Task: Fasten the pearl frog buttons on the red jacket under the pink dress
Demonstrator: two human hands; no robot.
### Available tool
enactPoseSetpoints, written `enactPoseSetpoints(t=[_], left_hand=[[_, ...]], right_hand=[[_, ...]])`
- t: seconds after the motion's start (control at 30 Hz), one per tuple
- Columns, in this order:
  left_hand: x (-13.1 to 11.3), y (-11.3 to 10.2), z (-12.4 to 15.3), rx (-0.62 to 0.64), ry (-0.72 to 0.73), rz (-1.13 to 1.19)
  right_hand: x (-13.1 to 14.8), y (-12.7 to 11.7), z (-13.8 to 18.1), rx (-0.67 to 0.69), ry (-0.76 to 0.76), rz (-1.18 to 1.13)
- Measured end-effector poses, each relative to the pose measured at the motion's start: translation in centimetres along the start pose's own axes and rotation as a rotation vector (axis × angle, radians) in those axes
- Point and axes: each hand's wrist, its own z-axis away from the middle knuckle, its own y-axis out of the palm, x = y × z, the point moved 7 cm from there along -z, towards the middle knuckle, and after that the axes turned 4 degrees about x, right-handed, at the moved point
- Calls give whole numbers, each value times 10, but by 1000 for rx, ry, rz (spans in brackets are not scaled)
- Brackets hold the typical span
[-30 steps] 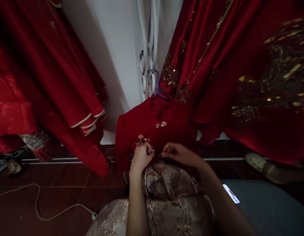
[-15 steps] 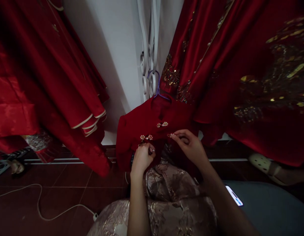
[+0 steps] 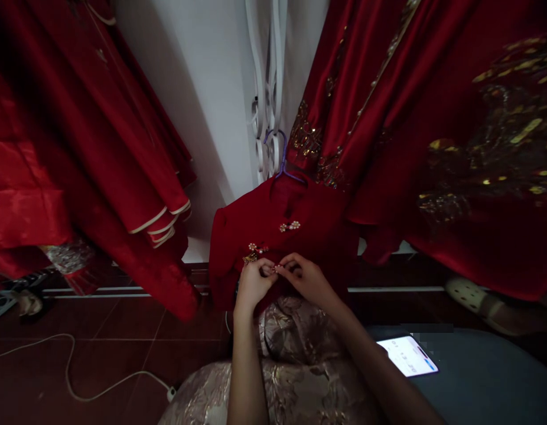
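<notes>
A red jacket (image 3: 318,206) hangs in front of me on a purple hanger (image 3: 283,154). Two flower-shaped pearl fasteners sit on its front, an upper fastener (image 3: 290,226) and a lower fastener (image 3: 253,248). Below the lower one, a gold beaded ornament (image 3: 250,257) shows just above my left hand (image 3: 254,286), whose fingers are closed on the jacket's front. My right hand (image 3: 303,277) is beside it, thumb and forefinger pinched together, the fingertips of both hands meeting. Whatever tiny thing lies between the right fingertips is too small to make out.
Red garments (image 3: 136,147) hang on the left, and gold-trimmed red gowns (image 3: 388,118) on the right. Patterned shiny fabric (image 3: 300,383) covers my lap. A lit phone (image 3: 410,356) rests on a grey-green seat (image 3: 481,378). A white cable (image 3: 109,386) crosses the tiled floor; a clog-shod foot (image 3: 468,295) is at right.
My right hand has moved left and down from beside the jacket's middle to my left hand's fingertips. My left hand stays at nearly the same spot. More of the phone screen now shows.
</notes>
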Motion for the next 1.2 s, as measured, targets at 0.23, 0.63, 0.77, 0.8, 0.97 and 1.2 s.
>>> enactPoseSetpoints(t=[0.23,0.63,0.77,0.8,0.97,1.2], left_hand=[[15,3,-5,-34,-68,202],[17,4,-4,-8,-82,244],[21,4,-5,-41,-80,179],[22,3,-5,-52,-88,156],[28,2,-4,-75,-176,43],[30,-5,1,-37,-174,22]], right_hand=[[-9,-2,-2,-27,-5,101],[-10,5,-1,-84,-57,231],[-14,8,-1,-122,-82,254],[-15,9,-1,-127,-83,257],[-18,15,0,-145,-90,267],[2,3,5,82,-74,320]])
